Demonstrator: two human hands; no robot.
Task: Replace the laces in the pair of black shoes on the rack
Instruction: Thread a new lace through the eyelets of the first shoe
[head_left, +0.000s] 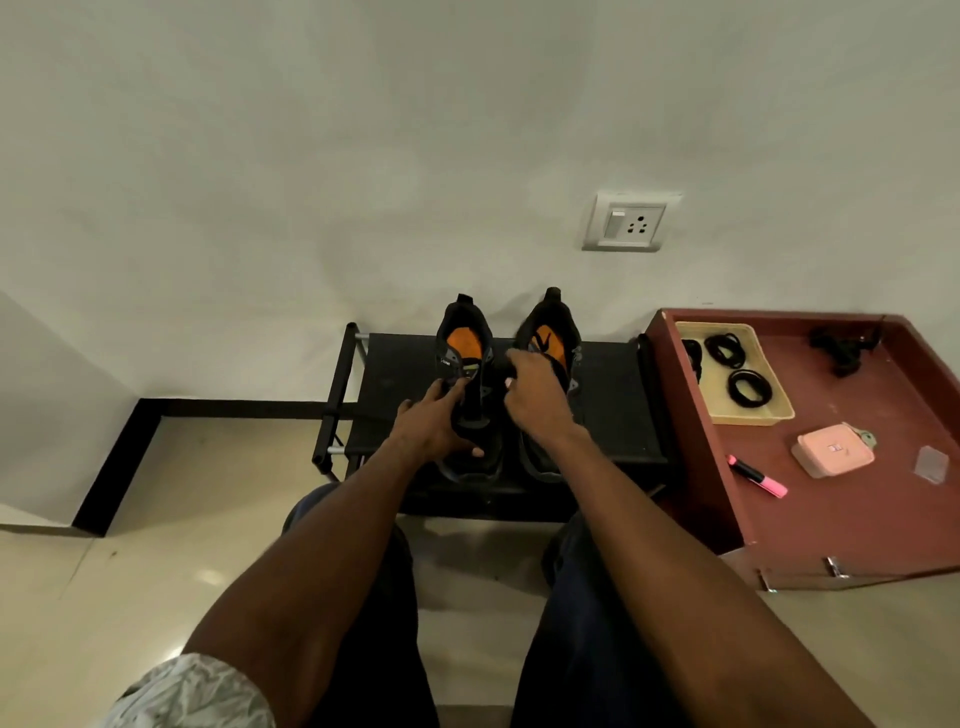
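Black fabric covers the top of the low shoe rack (395, 379) before us, and every place below is given from that rack. On its top, near the wall, stand two black shoes with orange insoles, side by side and touching. Our left hand (434, 423) grips the left shoe (465, 358) around its tongue and side, thumb down by the toe. Our right hand (532, 397) has its fingers curled above the gap beside the right shoe (556, 338), pinching something dark; we cannot tell what. Just right of the rack sits a maroon cabinet (831, 519) carrying a tan tray (763, 413) with coiled black laces (724, 349), a pink pouch (831, 451) and a pink marker (758, 475).
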